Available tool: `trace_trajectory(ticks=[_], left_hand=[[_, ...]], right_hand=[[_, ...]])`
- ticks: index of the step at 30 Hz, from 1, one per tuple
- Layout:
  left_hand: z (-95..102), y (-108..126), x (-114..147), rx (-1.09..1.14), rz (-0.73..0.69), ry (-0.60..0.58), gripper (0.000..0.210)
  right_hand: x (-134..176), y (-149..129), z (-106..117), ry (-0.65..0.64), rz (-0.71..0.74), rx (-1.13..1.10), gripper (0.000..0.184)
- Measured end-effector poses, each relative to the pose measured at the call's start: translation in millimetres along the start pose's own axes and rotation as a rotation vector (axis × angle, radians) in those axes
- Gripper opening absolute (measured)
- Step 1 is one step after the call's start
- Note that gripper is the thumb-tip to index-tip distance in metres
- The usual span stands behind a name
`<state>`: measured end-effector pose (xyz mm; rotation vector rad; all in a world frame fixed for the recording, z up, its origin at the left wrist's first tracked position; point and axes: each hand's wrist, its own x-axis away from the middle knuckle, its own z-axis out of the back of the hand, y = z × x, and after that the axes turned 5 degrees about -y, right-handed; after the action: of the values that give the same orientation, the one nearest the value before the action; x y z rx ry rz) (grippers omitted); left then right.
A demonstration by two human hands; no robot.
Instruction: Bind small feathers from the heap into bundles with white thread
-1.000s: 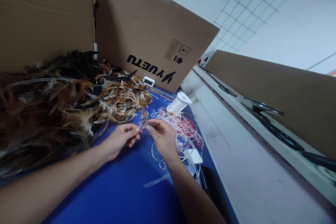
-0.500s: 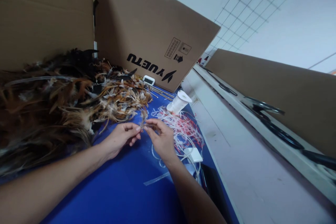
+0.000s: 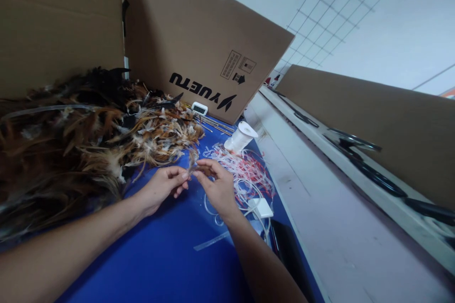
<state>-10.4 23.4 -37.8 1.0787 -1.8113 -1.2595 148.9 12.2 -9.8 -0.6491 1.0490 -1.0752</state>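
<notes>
A small greyish-brown feather [image 3: 193,157] stands up between my two hands over the blue table [image 3: 156,255]. My left hand [image 3: 169,186] pinches its lower end between thumb and forefinger, the other fingers curled. From the other side, my right hand [image 3: 217,186] meets it with thumb and forefinger nearly together at the feather's base. The fingertips of both hands almost touch, and the feather's lowest part is hidden among them. Just left of the hands spreads a big heap of brown, black and cream feathers [image 3: 163,137].
Beyond my right hand lie a white spool [image 3: 241,137], a tangle of red and white strips [image 3: 245,168] and a white charger [image 3: 260,208] with its cable. Thin sticks [image 3: 218,125] and a small digital display [image 3: 199,108] sit by the cardboard box [image 3: 213,33]. A clear strip [image 3: 211,241] lies nearer.
The view has shifted slightly, so everything sits a little further left. Both hands keep nearly the same pose around the feather, which shows a bit more clearly.
</notes>
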Motion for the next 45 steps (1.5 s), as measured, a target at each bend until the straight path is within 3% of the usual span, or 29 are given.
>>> trace_trajectory(ticks=[9, 17, 25, 30, 32, 37, 45], left_hand=[[0.8, 4.2, -1.9, -0.038, -0.105, 0.107, 0.033], [7.5, 21.0, 0.3, -0.011, -0.309, 0.322, 0.025], [10.9, 20.4, -2.4, -0.035, -0.364, 0.428, 0.018], [10.2, 14.5, -2.7, -0.088, -0.346, 0.411, 0.020], [10.8, 13.0, -3.5, -0.079, -0.345, 0.408, 0.020], [13.6, 12.6, -6.1, -0.045, -0.347, 0.432, 0.020], [13.2, 11.4, -6.6, -0.017, -0.316, 0.408, 0.022]], right_hand=[[-16.3, 12.7, 21.1, 0.130, -0.132, -0.137, 0.020], [-18.3, 48.0, 41.3, 0.025, -0.193, 0.209, 0.013], [-45.7, 46.3, 16.3, -0.146, -0.178, 0.465, 0.014], [-70.5, 49.4, -2.5, -0.136, -0.275, 0.585, 0.004], [-76.8, 50.1, -8.9, -0.137, -0.309, 0.599, 0.011], [-82.9, 51.5, -16.0, -0.160, -0.347, 0.508, 0.023], [-68.8, 37.7, 5.7, -0.136, -0.402, 0.084, 0.014]])
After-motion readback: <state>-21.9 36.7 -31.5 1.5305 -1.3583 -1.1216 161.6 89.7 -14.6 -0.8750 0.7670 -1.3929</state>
